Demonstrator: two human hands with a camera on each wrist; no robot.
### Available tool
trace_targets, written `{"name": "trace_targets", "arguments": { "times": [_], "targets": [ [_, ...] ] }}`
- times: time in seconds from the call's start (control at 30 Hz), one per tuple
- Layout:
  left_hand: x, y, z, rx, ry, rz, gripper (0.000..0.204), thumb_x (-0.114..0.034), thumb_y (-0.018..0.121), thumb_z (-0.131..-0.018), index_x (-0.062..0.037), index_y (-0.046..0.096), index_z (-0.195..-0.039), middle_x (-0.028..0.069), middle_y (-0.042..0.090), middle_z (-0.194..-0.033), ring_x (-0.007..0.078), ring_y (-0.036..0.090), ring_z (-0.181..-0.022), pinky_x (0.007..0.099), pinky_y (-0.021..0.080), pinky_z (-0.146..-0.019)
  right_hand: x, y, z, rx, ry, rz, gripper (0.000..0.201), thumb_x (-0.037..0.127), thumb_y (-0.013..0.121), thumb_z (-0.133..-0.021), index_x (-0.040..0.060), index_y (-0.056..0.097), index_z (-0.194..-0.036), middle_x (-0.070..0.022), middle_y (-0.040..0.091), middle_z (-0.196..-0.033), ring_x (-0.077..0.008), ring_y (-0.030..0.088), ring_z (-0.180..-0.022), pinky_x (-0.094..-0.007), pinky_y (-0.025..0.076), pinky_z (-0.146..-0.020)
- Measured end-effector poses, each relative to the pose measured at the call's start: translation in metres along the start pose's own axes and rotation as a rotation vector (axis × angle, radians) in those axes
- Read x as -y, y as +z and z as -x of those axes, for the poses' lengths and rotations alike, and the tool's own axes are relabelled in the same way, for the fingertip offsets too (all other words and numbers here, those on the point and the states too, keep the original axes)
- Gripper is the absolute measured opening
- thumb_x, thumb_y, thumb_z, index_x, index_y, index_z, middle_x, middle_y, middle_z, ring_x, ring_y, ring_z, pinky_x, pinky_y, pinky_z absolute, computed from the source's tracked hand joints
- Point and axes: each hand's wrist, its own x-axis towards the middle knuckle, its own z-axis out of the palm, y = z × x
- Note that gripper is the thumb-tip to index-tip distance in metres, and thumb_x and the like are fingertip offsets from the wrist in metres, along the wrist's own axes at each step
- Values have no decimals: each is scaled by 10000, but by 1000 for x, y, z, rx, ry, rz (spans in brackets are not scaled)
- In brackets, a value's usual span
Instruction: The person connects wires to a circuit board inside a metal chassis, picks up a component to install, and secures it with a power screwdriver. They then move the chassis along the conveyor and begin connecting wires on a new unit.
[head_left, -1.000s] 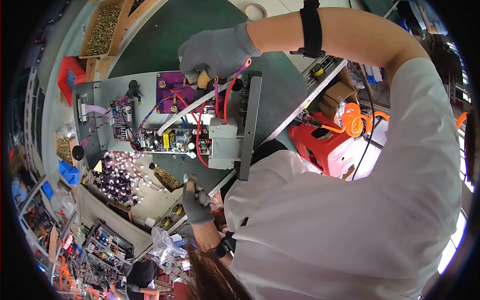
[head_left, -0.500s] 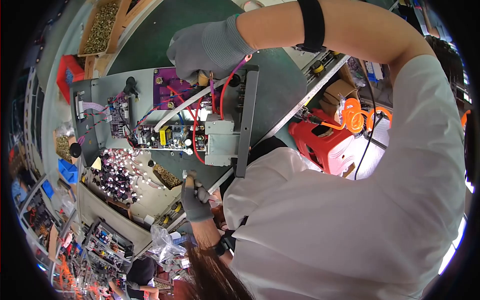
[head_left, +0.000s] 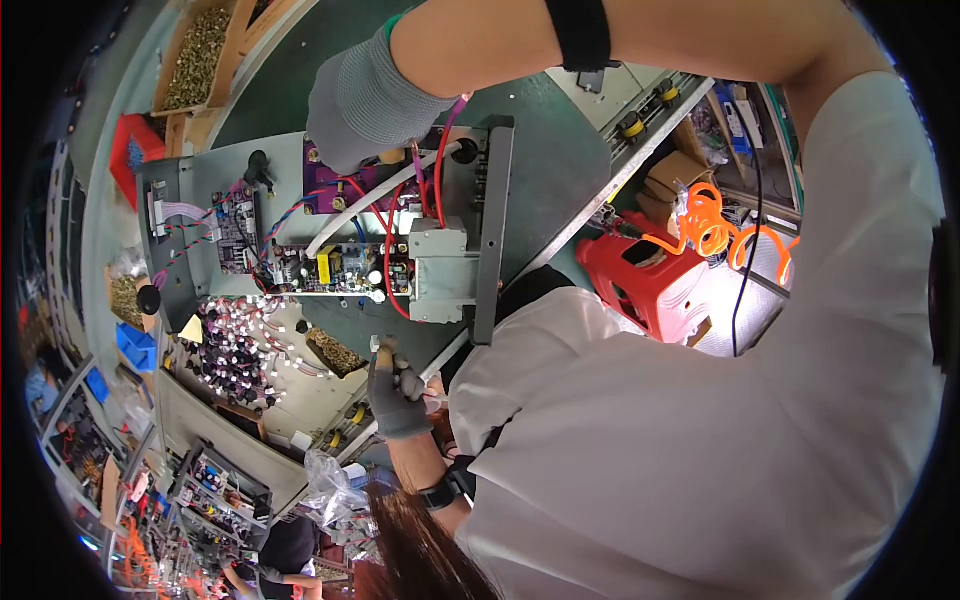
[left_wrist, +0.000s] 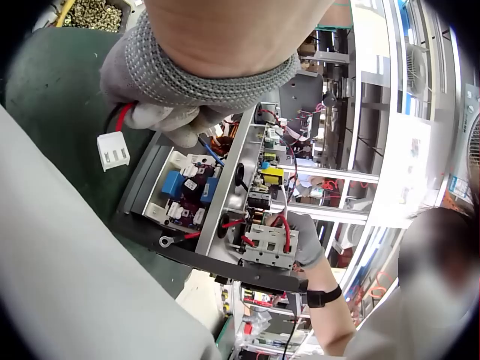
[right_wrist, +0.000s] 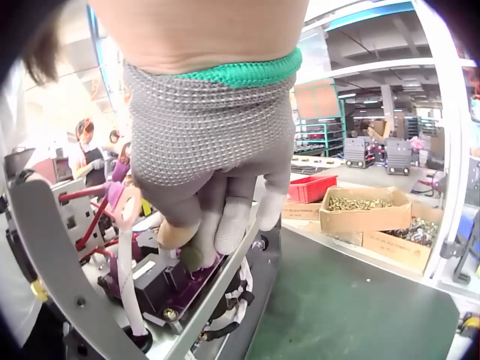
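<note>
A grey metal chassis (head_left: 495,230) full of circuit boards and red wires lies on the green table. My gloved right hand (head_left: 360,115) reaches down into its far side. In the right wrist view its fingers (right_wrist: 234,225) bend down onto the purple circuit board (right_wrist: 191,296), beside a thick white cable (right_wrist: 127,281) with a ring lug; what lies under the fingertips is hidden. My gloved left hand (head_left: 400,395) is by the chassis's other side. It grips the wires of a white connector (left_wrist: 114,152), which sticks out past the curled fingers on red and black leads.
Beside the chassis lie a pile of wire harnesses (head_left: 240,350) and a small tray of brass parts (head_left: 335,350). A cardboard box of brass parts (head_left: 195,60) and a red bin (head_left: 135,160) stand farther off. A red stool (head_left: 640,285) is beyond the table's metal edge (head_left: 600,185).
My right hand has moved left in the head view and turned at the wrist, its fingers staying over the purple board. My left hand keeps its place with the connector.
</note>
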Motion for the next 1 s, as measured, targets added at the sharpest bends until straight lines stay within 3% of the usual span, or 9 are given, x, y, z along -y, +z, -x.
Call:
{"name": "trace_targets", "arguments": {
  "times": [0.17, 0.33, 0.43, 0.63, 0.7, 0.77, 0.87, 0.97, 1.0],
  "targets": [
    [-1, 4, -4, 36, 19, 28, 176, -205, 589, -851, -42, 614, -914, 2, 516, -642, 53, 255, -338, 225, 147, -316, 2, 8, 3, -16, -5, -130, 196, 127, 696, -706, 79, 635, -886, -92, 629, -790, -268, 628, -760, -374, 528, -624],
    [4, 0, -11, 103, 16, 52, 213, -205, 573, -861, -38, 610, -989, 4, 525, -660, 51, 261, -345, 218, 169, -323, -1, 7, -11, 47, 17, -211, 143, 89, 673, -714, 78, 649, -854, -97, 636, -778, -275, 621, -736, -370, 517, -619],
    [3, 1, -12, 128, 17, 61, 227, -208, 566, -865, -38, 607, -1010, 4, 527, -673, 49, 270, -354, 215, 178, -329, 5, 0, -25, 218, 214, -314, 118, 92, 657, -721, 90, 661, -839, -95, 637, -762, -275, 621, -734, -378, 510, -628],
    [-4, 3, 0, 127, 75, 58, 239, -208, 551, -871, -28, 597, -1020, 2, 514, -676, 49, 287, -368, 213, 183, -339, -18, 19, -1, -26, -91, -221, 169, 161, 615, -765, 121, 679, -916, -72, 646, -836, -238, 611, -781, -380, 492, -657],
    [-10, 8, 8, 141, 100, 41, 236, -201, 543, -874, -24, 594, -1021, 2, 509, -674, 47, 288, -369, 213, 184, -342, -28, 30, 0, -84, -106, -637, 179, 169, 619, -767, 122, 676, -930, -54, 642, -848, -206, 603, -799, -341, 473, -678],
    [-19, 8, 20, 210, 118, -7, 225, -174, 524, -879, -18, 576, -1033, 7, 500, -675, 49, 299, -398, 193, 207, -366, -31, 36, 15, -178, -42, -818, 179, 192, 616, -779, 117, 674, -931, -45, 633, -817, -182, 602, -806, -309, 459, -697],
    [-21, -6, 23, 233, 327, -182, 238, -170, 484, -899, 1, 549, -1053, 21, 522, -700, 52, 321, -469, 178, 256, -426, -36, 28, 23, -507, 410, -935, 220, 245, 585, -806, 91, 670, -938, -57, 643, -842, -177, 604, -800, -314, 462, -700],
    [-44, 12, 45, 263, 484, -285, 305, -238, 425, -922, 21, 544, -1030, 38, 559, -740, 54, 363, -513, 196, 279, -455, -17, 8, 25, -701, 459, -949, 226, 248, 575, -809, 84, 662, -938, -70, 637, -834, -193, 606, -782, -328, 467, -691],
    [-57, 32, 59, 304, 472, -325, 334, -267, 415, -920, 22, 542, -1030, 44, 563, -744, 56, 381, -521, 200, 276, -453, -3, -5, 29, -744, 339, -931, 227, 247, 570, -809, 80, 655, -937, -77, 633, -834, -217, 606, -771, -338, 473, -690]
  ]
}}
